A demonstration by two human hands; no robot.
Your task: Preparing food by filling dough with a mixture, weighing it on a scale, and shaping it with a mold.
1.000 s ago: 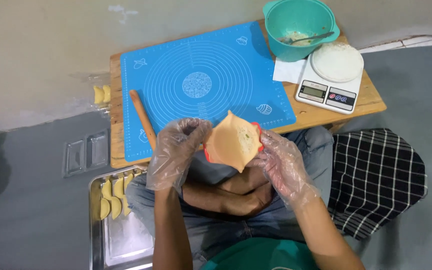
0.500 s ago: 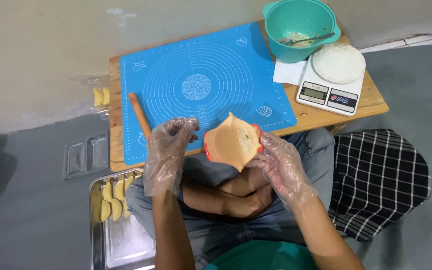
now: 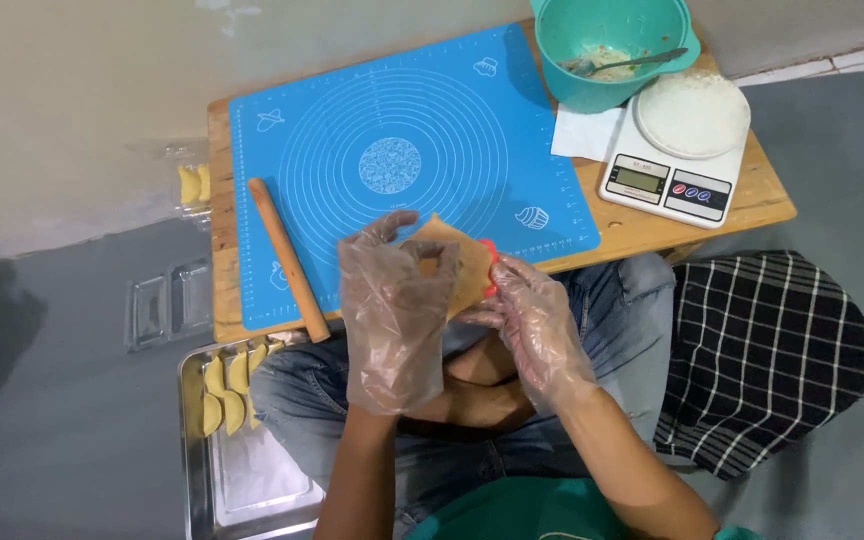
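Both gloved hands, left [image 3: 392, 315], right [image 3: 537, 325], grip closed on thin yellow dough round [image 3: 460, 262], red mould [image 3: 489, 266] beneath.

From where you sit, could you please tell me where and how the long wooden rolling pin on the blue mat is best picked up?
Grip the long wooden rolling pin around its middle, coming down from above. It is a plain, thin round stick lying flat and slanted along the left edge of the blue silicone mat, with nothing resting on it. The gloved left hand is the nearer one; its near end lies just beside that hand.
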